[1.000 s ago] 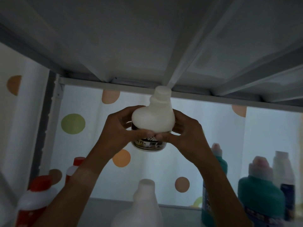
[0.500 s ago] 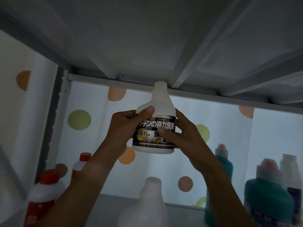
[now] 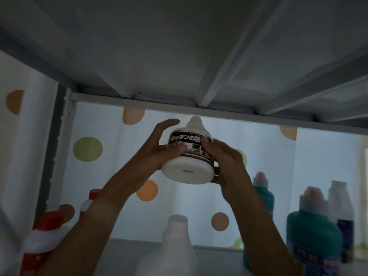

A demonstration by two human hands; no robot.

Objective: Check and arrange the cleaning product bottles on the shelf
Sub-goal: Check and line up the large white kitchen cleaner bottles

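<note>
Holding a white cleaner bottle (image 3: pixel 187 156) up under the shelf's underside (image 3: pixel 179 56), a person grips it with both hands. The bottle tips away, its round base facing the camera and its white cap pointing toward the polka-dot curtain (image 3: pixel 111 176) behind. The left hand (image 3: pixel 153 154) wraps the bottle's left side, thumb pressed on the dark label with Japanese lettering, fingers curved over the top. The right hand (image 3: pixel 225 162) clasps the right side, thumb on the label, fingers behind. Below the grip stands a plain white bottle (image 3: pixel 175 248). Down to its left are two red-capped bottles (image 3: pixel 41 242). Down to its right stand teal bottles (image 3: pixel 312 236) and a blue-labelled white bottle (image 3: pixel 342 226).
</note>
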